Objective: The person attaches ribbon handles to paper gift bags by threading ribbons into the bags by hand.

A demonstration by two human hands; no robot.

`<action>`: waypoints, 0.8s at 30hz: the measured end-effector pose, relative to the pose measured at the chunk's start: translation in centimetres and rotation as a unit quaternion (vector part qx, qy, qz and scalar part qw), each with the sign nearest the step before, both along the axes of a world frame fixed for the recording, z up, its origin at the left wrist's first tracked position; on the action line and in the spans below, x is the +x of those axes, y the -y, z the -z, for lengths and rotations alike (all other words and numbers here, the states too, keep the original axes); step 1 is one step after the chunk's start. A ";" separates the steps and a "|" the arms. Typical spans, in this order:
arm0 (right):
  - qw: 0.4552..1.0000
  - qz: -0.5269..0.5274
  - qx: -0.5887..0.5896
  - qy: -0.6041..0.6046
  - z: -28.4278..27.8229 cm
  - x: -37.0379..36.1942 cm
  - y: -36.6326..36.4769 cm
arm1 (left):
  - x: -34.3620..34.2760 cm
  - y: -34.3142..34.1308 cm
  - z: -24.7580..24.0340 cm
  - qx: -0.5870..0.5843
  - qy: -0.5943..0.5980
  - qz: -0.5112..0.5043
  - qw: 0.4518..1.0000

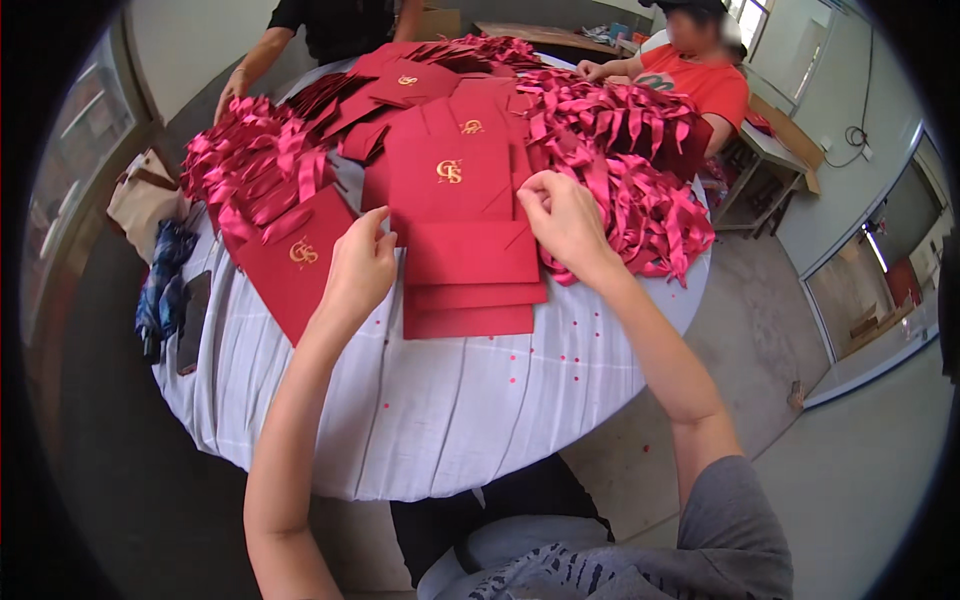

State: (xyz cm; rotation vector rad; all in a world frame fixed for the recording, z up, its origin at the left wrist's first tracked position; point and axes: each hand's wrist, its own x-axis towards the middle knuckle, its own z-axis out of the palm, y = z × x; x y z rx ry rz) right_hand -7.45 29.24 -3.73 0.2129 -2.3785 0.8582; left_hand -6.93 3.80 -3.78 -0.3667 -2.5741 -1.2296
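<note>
A flat red paper bag (448,180) with a gold emblem lies in front of me, its folded bottom panel (472,252) toward me. More red bags (470,321) lie stacked under it, their lower edges staggered. My left hand (362,262) is beside the stack's left edge, fingers curled in and thumb close to the index finger. At the right edge of the top bag, my right hand (568,222) has thumb and fingertips pinched together. Whatever is between the fingers of either hand is too small to make out. Another red bag (290,255) lies slanted left of my left hand.
Pink ribbon handles pile up at the left (250,165) and right (640,215). More red bags (400,85) heap behind. The round table has a white cloth (440,420) dotted with small red bits. A blue umbrella (165,285) hangs left. Two people are across the table.
</note>
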 end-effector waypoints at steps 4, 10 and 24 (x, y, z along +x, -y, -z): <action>0.992 -0.026 0.072 0.103 -0.5 2.0 -1.0 | 0.2 -1.2 1.2 -0.066 -0.073 0.028 0.995; 0.990 -0.070 -0.025 0.118 0.1 2.8 -1.3 | 0.7 -2.0 0.8 0.035 -0.021 -0.002 0.999; 0.974 -0.090 -0.158 0.131 0.8 0.6 -0.9 | -3.1 -0.8 -0.1 0.285 0.159 0.012 0.945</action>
